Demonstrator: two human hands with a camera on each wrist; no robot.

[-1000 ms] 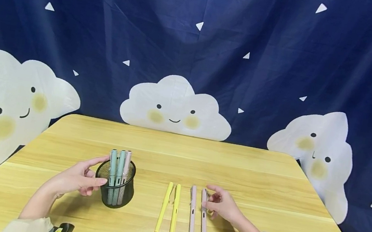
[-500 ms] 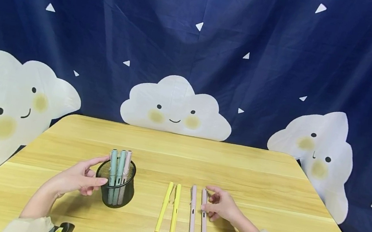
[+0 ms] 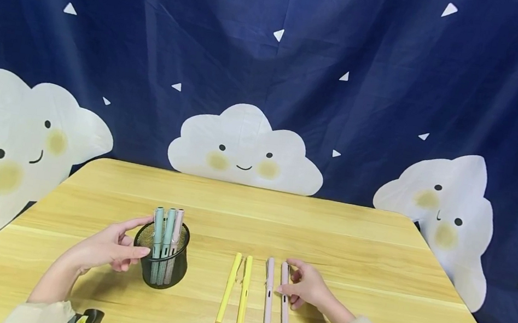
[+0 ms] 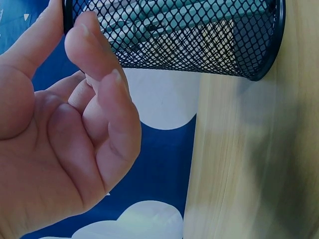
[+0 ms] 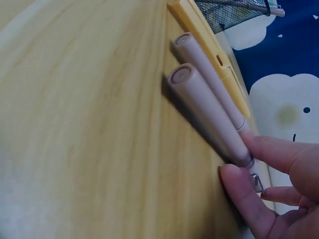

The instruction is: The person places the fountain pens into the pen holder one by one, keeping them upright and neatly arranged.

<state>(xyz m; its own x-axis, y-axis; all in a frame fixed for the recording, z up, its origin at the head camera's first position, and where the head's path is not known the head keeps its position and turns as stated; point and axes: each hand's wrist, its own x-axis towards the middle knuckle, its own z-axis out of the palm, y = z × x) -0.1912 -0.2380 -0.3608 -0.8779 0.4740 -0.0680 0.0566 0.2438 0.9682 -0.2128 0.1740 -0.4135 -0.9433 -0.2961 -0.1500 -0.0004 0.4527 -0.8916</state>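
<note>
A black mesh pen holder (image 3: pixel 178 270) stands upright on the table. In it are two green pens (image 3: pixel 157 233) and a pale pink pen (image 3: pixel 176 233). My left hand (image 3: pixel 103 247) holds the holder's rim with thumb and index finger, from its left side. To the right, two light purple pens lie side by side. My right hand (image 3: pixel 313 289) pinches the cap end of the outer purple pen (image 3: pixel 284 317); in the right wrist view, thumb and finger sit on either side of this pen (image 5: pixel 209 114). The inner purple pen (image 3: pixel 267 306) lies just left of it.
Two yellow pens (image 3: pixel 243 297) lie between the holder and the purple pens, roughly parallel. The wooden table (image 3: pixel 329 226) extends back to a dark blue curtain (image 3: pixel 253 61) with cloud prints.
My right thumb has shifted slightly left over the outer purple pen, and the right wrist has drawn a little left. The left hand, holder and pens have hardly moved.
</note>
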